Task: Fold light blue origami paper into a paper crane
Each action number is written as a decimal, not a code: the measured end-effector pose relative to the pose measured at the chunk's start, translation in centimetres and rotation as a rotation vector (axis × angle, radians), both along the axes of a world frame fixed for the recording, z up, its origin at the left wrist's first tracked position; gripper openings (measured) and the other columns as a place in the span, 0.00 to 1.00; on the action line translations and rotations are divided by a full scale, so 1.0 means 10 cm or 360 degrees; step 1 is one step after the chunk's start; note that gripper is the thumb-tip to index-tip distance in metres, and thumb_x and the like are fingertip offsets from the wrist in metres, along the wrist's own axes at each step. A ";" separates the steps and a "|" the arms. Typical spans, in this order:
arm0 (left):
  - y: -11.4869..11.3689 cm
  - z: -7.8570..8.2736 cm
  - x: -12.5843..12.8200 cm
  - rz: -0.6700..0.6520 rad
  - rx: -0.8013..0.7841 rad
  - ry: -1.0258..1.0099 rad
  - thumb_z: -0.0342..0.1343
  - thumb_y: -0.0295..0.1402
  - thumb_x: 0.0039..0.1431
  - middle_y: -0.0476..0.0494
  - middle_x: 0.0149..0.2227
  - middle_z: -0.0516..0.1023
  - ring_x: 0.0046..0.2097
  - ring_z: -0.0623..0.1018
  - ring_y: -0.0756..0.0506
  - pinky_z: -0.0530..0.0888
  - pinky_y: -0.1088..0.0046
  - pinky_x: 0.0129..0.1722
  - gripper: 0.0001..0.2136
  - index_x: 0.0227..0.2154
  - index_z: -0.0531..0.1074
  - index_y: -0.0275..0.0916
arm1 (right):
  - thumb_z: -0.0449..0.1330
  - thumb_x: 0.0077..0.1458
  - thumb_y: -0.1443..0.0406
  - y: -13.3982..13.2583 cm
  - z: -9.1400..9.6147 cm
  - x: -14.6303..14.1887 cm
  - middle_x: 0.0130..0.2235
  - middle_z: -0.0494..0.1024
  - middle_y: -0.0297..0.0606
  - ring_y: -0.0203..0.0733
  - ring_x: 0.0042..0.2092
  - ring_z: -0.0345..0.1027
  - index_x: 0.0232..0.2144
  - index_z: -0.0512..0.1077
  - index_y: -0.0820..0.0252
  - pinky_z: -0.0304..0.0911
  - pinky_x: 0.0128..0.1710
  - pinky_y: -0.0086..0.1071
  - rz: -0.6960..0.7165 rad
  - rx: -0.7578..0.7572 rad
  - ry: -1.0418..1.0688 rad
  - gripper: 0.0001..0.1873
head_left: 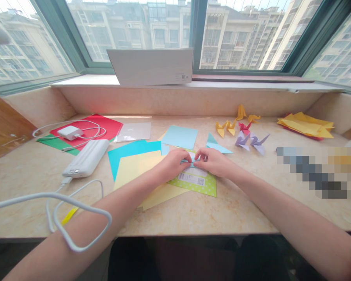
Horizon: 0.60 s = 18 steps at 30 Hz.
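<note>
My left hand (177, 160) and my right hand (213, 160) meet at the middle of the counter. Both pinch a small light blue folded paper (192, 164), mostly covered by my fingers. Beneath it lies a green polka-dot packet (209, 188) with a white printed label. Yellow sheets (134, 168) and bright blue sheets (117, 158) spread under and beside my left forearm. Behind my hands rests a square light blue sheet (179, 136). A light blue folded triangle (218, 144) lies just past my right hand.
Yellow (230, 128), red and purple origami cranes (257, 143) stand at the back right, near stacked yellow papers (307, 124). On the left are a white power bank (86, 158), a charger (70, 132) and red sheets (108, 125). A looped white cable (84, 249) crosses before my left forearm.
</note>
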<state>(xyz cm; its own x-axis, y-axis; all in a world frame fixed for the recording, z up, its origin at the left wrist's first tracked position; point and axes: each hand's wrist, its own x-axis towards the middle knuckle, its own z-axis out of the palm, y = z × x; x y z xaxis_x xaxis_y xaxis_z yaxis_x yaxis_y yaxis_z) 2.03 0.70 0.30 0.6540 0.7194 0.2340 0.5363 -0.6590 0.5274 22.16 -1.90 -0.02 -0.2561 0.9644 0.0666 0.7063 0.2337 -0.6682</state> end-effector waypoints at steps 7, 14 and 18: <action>0.02 0.05 -0.06 -0.0108 -0.0044 0.0031 0.55 0.23 0.58 0.44 0.38 0.78 0.43 0.76 0.44 0.71 0.67 0.47 0.07 0.34 0.77 0.38 | 0.62 0.52 0.64 0.01 0.02 0.01 0.30 0.76 0.35 0.37 0.29 0.67 0.33 0.76 0.59 0.59 0.29 0.30 0.0087 -0.0033 0.0035 0.05; 0.03 0.06 -0.09 -0.0152 0.0018 0.0088 0.55 0.23 0.58 0.44 0.39 0.77 0.44 0.76 0.44 0.71 0.67 0.47 0.07 0.35 0.77 0.38 | 0.64 0.50 0.63 0.01 0.01 0.00 0.29 0.76 0.33 0.38 0.29 0.68 0.36 0.74 0.60 0.59 0.29 0.30 0.0034 -0.0068 0.0060 0.10; 0.01 0.09 -0.11 -0.0290 0.0262 0.0194 0.53 0.23 0.62 0.43 0.41 0.79 0.45 0.75 0.43 0.70 0.66 0.48 0.09 0.37 0.77 0.39 | 0.65 0.50 0.63 -0.01 0.00 0.00 0.29 0.76 0.33 0.39 0.30 0.69 0.45 0.72 0.60 0.59 0.29 0.30 0.0023 -0.0035 0.0080 0.18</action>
